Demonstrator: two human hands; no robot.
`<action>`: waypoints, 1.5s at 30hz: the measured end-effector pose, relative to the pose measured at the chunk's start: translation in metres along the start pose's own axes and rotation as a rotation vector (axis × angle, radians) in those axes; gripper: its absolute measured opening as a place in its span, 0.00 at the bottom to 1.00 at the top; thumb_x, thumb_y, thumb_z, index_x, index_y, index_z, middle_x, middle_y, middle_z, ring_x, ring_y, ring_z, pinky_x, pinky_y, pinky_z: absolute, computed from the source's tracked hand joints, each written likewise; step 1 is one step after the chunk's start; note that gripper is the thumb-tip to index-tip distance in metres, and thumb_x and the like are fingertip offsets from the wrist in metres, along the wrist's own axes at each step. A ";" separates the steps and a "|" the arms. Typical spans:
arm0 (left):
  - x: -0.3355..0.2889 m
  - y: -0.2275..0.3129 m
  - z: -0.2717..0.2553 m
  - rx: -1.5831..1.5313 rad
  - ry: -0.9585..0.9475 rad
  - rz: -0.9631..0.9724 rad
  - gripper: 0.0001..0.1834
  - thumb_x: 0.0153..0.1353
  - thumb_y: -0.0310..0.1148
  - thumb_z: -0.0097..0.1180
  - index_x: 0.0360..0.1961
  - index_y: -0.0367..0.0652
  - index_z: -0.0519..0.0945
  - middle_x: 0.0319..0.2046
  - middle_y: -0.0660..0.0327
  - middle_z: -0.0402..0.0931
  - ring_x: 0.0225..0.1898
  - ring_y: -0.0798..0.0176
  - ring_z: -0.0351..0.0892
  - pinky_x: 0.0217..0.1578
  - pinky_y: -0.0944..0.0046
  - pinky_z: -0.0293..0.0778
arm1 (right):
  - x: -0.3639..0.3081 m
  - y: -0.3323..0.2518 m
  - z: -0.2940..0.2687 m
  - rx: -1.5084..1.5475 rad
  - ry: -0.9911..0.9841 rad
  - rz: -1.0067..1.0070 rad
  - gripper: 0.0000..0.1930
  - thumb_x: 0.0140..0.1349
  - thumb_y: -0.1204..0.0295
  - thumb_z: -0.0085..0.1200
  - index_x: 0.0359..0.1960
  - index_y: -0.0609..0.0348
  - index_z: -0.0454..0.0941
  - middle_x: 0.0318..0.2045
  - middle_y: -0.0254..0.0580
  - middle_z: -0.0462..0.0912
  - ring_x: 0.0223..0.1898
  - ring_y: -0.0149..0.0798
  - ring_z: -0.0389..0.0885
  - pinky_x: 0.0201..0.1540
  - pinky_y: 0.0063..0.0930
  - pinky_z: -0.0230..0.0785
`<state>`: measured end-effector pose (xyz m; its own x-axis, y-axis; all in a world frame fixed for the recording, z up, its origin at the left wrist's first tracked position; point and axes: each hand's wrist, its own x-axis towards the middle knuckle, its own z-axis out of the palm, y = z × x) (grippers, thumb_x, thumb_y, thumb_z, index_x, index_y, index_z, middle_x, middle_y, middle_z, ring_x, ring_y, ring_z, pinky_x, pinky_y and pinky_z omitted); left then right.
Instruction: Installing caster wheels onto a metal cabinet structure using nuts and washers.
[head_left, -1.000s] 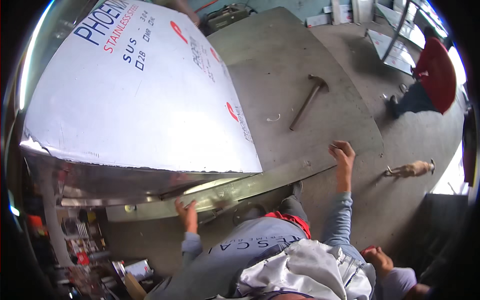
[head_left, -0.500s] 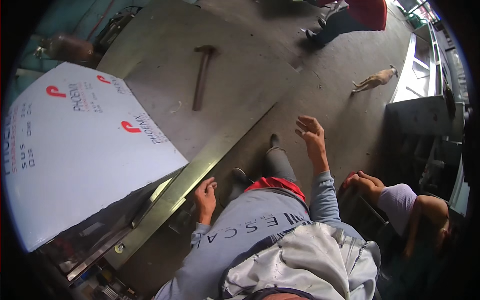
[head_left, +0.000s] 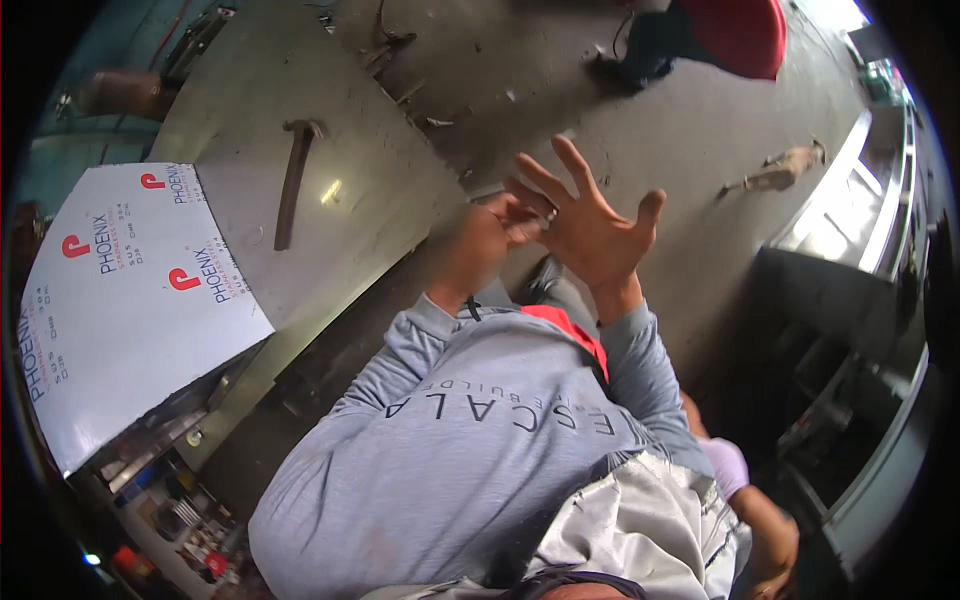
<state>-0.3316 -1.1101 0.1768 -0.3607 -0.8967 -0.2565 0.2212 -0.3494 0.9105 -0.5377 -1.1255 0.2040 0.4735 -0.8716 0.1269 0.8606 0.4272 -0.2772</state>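
In front of my chest, my right hand point(head_left: 593, 228) is held up with its fingers spread, palm in view. My left hand point(head_left: 485, 240), partly smeared by motion, meets it from the left. Its fingers are bent together against the far-side fingers of my right hand. A small pale, shiny spot, perhaps a ring, shows where the two hands meet; what the left fingertips pinch is too small to make out. To the left, a hammer point(head_left: 293, 190) lies on the metal-topped table point(head_left: 345, 190), apart from both hands.
A sheet in printed white film point(head_left: 140, 300) covers the table's near left. Beyond stands a person in red and dark trousers point(head_left: 690, 45). A dog point(head_left: 785, 168) is on the floor at right, near metal cabinets point(head_left: 830, 240). Another person point(head_left: 755, 510) is close at my lower right.
My hands, apart before, have risen and come together in front of me. The right fingers have spread. My view has shifted, so the table and hammer appear farther left.
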 end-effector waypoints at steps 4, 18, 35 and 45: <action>0.096 -0.024 0.038 -0.265 0.059 0.014 0.13 0.70 0.29 0.69 0.54 0.39 0.90 0.48 0.65 0.89 0.56 0.70 0.83 0.60 0.60 0.78 | 0.050 -0.074 -0.018 -0.106 -0.018 0.044 0.70 0.59 0.14 0.47 0.90 0.48 0.38 0.87 0.66 0.45 0.85 0.70 0.53 0.77 0.70 0.60; 0.430 0.071 0.016 -0.390 -0.099 -0.120 0.22 0.72 0.31 0.72 0.65 0.47 0.85 0.53 0.65 0.87 0.57 0.66 0.84 0.56 0.59 0.81 | 0.325 -0.312 -0.120 -0.639 -0.057 0.342 0.72 0.51 0.29 0.70 0.83 0.74 0.53 0.79 0.71 0.65 0.73 0.67 0.75 0.69 0.56 0.75; 0.629 0.231 -0.363 0.088 1.290 -0.086 0.23 0.71 0.39 0.71 0.64 0.42 0.87 0.49 0.57 0.91 0.47 0.64 0.90 0.47 0.63 0.83 | 0.841 -0.416 -0.425 -1.039 0.500 0.535 0.20 0.73 0.62 0.66 0.57 0.65 0.86 0.41 0.45 0.89 0.39 0.38 0.88 0.45 0.32 0.82; 0.672 0.270 -0.571 0.744 1.955 -0.376 0.27 0.68 0.39 0.72 0.66 0.42 0.85 0.61 0.44 0.80 0.62 0.40 0.80 0.56 0.45 0.80 | 1.269 -0.207 -0.549 -1.414 0.106 0.964 0.15 0.72 0.68 0.64 0.54 0.66 0.85 0.38 0.41 0.88 0.35 0.32 0.86 0.39 0.27 0.79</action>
<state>0.0036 -1.9625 0.0652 0.9921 -0.0530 0.1135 -0.1070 -0.8295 0.5481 -0.2177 -2.4517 -0.1003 0.6180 -0.4821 -0.6210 -0.5564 0.2898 -0.7787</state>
